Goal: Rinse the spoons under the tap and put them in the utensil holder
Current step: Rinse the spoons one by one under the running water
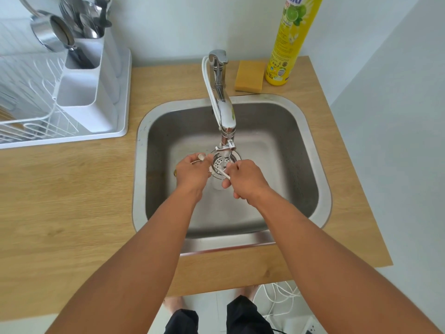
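Both yr hands are over the square steel sink (310,150), under the chrome tap (222,102). Yr right hand (248,180) pinches a thin white spoon (222,172) by its handle, bowl end over the drain. Yr left hand (192,174) is clenched round pale utensil handles (201,156); can't tell how many. White plastic utensil holder (91,75) sits far left w/ cutlery in its back compartment

White spoon (224,174) under the tap (221,102); white utensil holder (89,75) holds cutlery
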The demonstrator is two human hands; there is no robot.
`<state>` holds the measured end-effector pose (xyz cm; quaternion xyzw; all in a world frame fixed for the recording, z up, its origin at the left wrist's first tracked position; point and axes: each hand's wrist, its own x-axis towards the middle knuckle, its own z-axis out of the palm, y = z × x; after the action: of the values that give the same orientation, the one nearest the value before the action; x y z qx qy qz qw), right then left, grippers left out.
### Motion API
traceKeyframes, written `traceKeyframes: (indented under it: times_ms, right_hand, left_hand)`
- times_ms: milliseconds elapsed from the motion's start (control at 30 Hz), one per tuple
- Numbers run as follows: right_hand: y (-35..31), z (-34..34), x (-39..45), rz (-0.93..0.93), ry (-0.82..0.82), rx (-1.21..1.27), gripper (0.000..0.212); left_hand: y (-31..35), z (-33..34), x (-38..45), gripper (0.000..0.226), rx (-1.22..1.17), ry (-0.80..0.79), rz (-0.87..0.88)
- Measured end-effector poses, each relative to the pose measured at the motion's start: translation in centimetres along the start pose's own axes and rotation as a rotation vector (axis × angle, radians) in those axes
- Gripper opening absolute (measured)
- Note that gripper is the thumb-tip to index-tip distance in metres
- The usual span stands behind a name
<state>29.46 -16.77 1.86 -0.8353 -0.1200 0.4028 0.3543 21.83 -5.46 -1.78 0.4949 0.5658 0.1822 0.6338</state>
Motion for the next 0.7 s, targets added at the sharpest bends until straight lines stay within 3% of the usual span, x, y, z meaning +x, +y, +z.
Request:
traceKeyframes:
  times_ms: [167,333,500,600,700]
  right_hand:
    - [-0.8,-0.5,1.2,-0.033,0.096,-0.043,0.036]
    - [0.1,-0.9,0.6,-0.031,0.125,0.000,0.035]
    - [2.6,-0.5,-0.7,0.061,0.037,0.259,0.038]
    - [3.7,-0.3,-1.1,0.090,-0.033,0.411,0.034]
    - [4.0,-0.2,-1.1,0.080,0.002,0.419,0.033]
  left_hand:
    - [0.9,2.2,-1.7,0.026,-0.055,-0.246,0.031]
    - [1.0,3.4,-1.0,0.005,-0.039,-0.104,-0.035]
    - [1.4,3.4,0.8,0.023,-0.057,-0.012,-0.101]
    - [2.0,3.5,1.3,0.045,-0.129,-0.033,-0.152]
    - [2.3,3.7,0.8,0.050,-0.283,-0.078,-0.235]
